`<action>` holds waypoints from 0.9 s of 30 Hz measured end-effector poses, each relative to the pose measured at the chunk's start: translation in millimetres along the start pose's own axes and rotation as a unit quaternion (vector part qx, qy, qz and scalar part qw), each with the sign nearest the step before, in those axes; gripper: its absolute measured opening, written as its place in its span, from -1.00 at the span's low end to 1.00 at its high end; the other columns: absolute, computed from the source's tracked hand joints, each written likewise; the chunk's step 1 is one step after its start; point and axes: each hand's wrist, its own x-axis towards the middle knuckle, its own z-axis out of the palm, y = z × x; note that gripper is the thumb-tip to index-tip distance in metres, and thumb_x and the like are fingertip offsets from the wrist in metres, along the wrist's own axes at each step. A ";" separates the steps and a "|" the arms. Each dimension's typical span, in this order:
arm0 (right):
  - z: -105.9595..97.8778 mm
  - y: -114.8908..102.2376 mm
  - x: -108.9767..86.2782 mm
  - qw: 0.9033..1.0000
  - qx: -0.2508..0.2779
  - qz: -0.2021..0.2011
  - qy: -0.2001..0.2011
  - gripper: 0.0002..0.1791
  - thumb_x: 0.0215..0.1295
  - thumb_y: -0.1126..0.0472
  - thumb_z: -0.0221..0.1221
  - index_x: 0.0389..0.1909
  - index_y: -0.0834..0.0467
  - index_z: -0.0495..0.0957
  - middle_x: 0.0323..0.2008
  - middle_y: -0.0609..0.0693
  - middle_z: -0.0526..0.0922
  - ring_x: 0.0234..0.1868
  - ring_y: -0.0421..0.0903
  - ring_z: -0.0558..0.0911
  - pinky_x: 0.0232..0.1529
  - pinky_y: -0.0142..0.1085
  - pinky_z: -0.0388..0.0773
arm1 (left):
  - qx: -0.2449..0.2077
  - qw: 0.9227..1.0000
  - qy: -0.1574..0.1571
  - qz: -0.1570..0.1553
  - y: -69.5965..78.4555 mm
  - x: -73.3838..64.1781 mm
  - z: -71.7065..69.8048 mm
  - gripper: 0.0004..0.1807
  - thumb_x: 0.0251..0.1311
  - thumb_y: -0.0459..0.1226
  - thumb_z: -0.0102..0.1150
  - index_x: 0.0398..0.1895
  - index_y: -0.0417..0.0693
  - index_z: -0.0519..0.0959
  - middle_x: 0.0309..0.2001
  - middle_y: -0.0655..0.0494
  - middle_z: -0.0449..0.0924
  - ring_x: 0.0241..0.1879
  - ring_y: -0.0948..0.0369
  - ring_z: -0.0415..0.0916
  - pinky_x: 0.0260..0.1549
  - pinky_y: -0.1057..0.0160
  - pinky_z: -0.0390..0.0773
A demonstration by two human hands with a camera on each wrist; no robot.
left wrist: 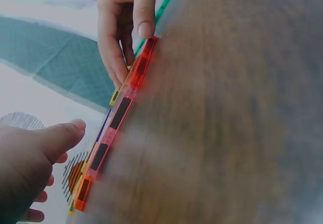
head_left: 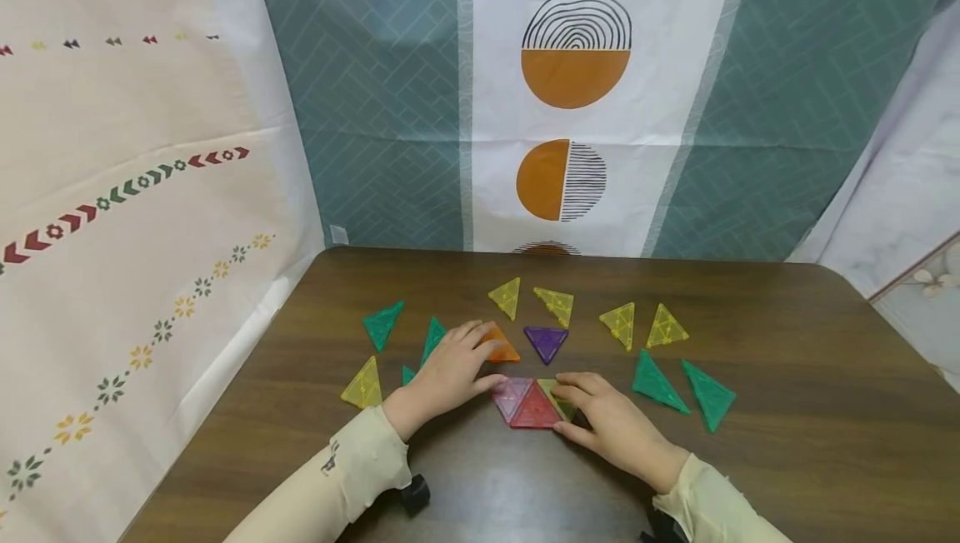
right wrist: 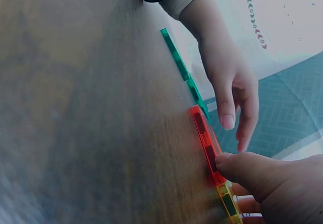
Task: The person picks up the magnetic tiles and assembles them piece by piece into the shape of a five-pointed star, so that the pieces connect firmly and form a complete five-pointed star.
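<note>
A pink triangular magnetic tile [head_left: 512, 394], a red one [head_left: 536, 410] and a yellow-green one [head_left: 552, 397] lie edge to edge on the table. My right hand [head_left: 618, 426] grips the yellow-green tile from both sides, its thumb by the red tile's corner. With fingers relaxed, my left hand [head_left: 450, 364] touches an orange triangular tile [head_left: 507, 350] behind the pink one; its thumb is near the pink tile. A purple triangular tile [head_left: 546, 343] lies behind the joined row. Part of the orange tile is hidden under the left fingers.
Several yellow triangular tiles [head_left: 618, 326] lie toward the back, with another [head_left: 363, 385] at the left. Green triangular tiles [head_left: 383, 325] lie left, two of them partly behind the left hand. Two long green tiles [head_left: 710, 395] lie right on the brown table [head_left: 795, 343].
</note>
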 end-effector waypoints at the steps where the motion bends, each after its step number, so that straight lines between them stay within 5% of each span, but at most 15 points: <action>1: 0.5 -0.2 -0.1 1.000 0.001 0.000 -0.001 -0.52 0.24 -0.02 0.26 0.09 0.17 0.57 0.14 0.08 0.56 0.15 0.04 0.53 0.07 -0.11 0.57 | -0.003 1.000 -0.005 -0.005 -0.6 0.1 1.0 -0.45 0.22 0.11 0.15 0.17 0.02 0.53 0.33 -0.08 0.38 0.32 -0.06 0.32 0.27 -0.12 0.35; 11: 3.2 -1.2 -0.4 1.000 0.008 0.008 -0.006 -0.52 0.25 -0.04 0.24 0.10 0.15 0.56 0.15 0.06 0.55 0.16 0.02 0.52 0.06 -0.11 0.57 | -0.030 0.998 -0.057 -0.029 -1.5 -0.2 8.3 -0.37 0.24 0.16 0.08 0.27 0.03 0.48 0.34 -0.05 0.38 0.37 -0.07 0.25 0.32 -0.15 0.26; 27: 1.3 -0.7 0.3 1.000 0.004 0.011 -0.005 -0.52 0.24 -0.03 0.25 0.09 0.15 0.56 0.14 0.05 0.55 0.15 0.02 0.52 0.07 -0.10 0.57 | -0.047 0.996 -0.073 -0.024 3.3 0.5 11.0 -0.36 0.27 0.12 0.08 0.29 -0.05 0.45 0.35 -0.10 0.36 0.33 -0.04 0.32 0.29 0.00 0.36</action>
